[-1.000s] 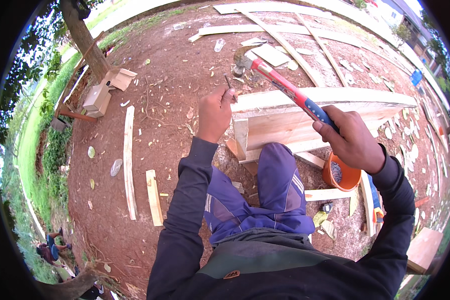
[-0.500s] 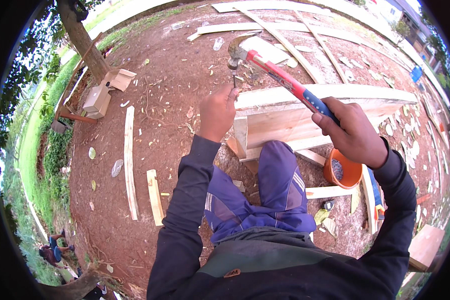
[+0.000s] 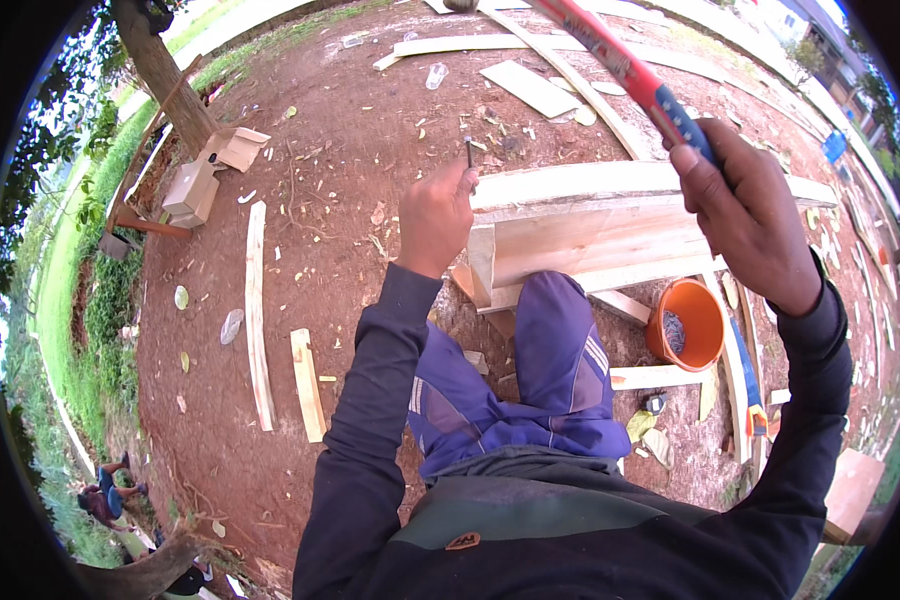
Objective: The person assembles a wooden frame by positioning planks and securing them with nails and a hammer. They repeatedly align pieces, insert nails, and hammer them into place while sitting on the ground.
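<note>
My left hand (image 3: 436,220) pinches a thin dark nail (image 3: 469,152) that stands upright at the near-left corner of a long wooden piece built of joined boards (image 3: 595,245). The nail's top sticks out above my fingers; its point is hidden behind them. My right hand (image 3: 748,210) is wrapped round the blue end of a red and blue hammer (image 3: 625,70). The hammer is raised well above the nail, its head partly cut off at the top edge. My left knee and right knee press close to the boards' near side.
An orange bucket (image 3: 710,325) with small grey bits inside stands right of my knees, near a saw with a blue and orange handle (image 3: 755,415). Loose wood strips (image 3: 257,320) lie on the dirt at left. Cardboard boxes (image 3: 192,195) sit by a tree; another person (image 3: 110,500) is far left.
My right hand has lifted the hammer up and to the right, away from the nail, where its head was just above. My left hand keeps its place on the nail.
</note>
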Demonstrator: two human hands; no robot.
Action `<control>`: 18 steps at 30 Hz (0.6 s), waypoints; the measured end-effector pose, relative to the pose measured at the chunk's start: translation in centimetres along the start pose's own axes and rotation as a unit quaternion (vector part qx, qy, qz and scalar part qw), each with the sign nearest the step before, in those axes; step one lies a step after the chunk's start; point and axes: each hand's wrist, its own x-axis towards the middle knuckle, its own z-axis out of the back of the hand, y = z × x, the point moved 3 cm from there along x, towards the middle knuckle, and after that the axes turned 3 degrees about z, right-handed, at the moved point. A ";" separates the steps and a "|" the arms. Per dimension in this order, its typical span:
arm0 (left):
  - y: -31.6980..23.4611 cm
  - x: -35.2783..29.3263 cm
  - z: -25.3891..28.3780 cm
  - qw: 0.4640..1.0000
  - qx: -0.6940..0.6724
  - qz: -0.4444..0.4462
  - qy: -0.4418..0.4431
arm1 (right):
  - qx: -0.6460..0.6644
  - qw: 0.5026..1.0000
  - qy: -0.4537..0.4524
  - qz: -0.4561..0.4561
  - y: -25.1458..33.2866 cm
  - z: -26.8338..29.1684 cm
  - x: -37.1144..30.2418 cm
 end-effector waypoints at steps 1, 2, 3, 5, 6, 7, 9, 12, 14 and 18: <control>0.0 0.0 0.0 1.000 -0.006 0.002 -0.001 | 0.021 0.999 -0.030 -0.012 0.1 0.3 0.3; 0.0 0.0 0.0 1.000 -0.017 0.004 0.001 | 0.038 0.997 -0.061 -0.008 0.4 0.4 0.3; 0.0 0.0 0.0 1.000 -0.004 0.006 0.000 | 0.060 0.993 -0.099 -0.012 0.4 0.5 0.2; 0.0 0.0 0.0 1.000 0.008 0.003 -0.006 | 0.018 0.997 -0.081 0.005 0.1 -1.0 0.2; 0.0 -0.1 0.0 1.000 0.011 0.004 -0.002 | -0.026 0.999 -0.015 0.029 0.0 -2.1 -0.1; 0.0 -0.1 0.0 1.000 0.010 0.001 0.000 | -0.081 0.995 0.059 0.007 -0.5 -3.4 -0.4; 0.0 -0.1 0.0 1.000 0.013 -0.002 0.003 | -0.126 0.980 0.153 0.028 -0.9 -4.3 -1.0; -0.1 -0.1 0.0 1.000 0.025 -0.005 -0.002 | -0.049 0.993 0.081 0.064 -0.6 -2.1 -0.6; -0.2 -0.2 0.0 0.999 0.026 -0.015 -0.016 | -0.010 1.000 0.009 0.018 -0.3 0.0 0.2; -0.2 -0.4 -0.1 1.000 0.012 0.002 -0.022 | 0.112 0.988 -0.106 0.029 0.6 0.7 1.2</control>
